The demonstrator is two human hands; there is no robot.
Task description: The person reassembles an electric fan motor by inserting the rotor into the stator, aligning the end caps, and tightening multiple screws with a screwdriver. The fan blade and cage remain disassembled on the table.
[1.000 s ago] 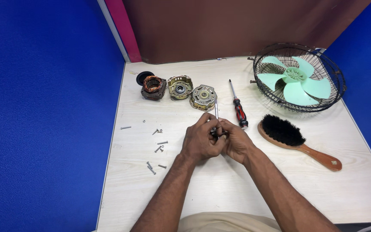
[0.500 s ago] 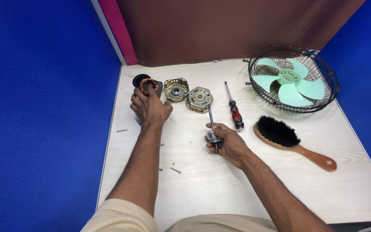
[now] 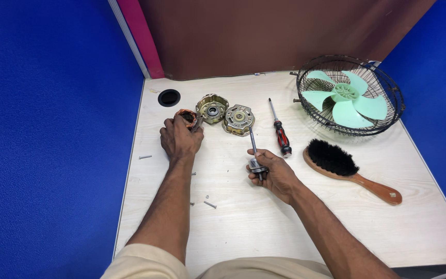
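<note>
The left hand [image 3: 180,138] lies on the stator [image 3: 187,117], a copper-wound part at the back left of the bench [image 3: 243,217]; its fingers are curled over the part and grip it. The right hand [image 3: 276,173] holds the rotor [image 3: 255,161] near the middle of the bench, the fingers closed around its body, the thin shaft pointing up and away. Just right of the stator lie two metal covers [image 3: 226,113], side by side. A screwdriver [image 3: 280,132] with a red handle lies near them. A brush [image 3: 349,168] and a fan [image 3: 349,95] with green blades are on the right. Some screws [image 3: 208,203] lie near the left forearm.
</note>
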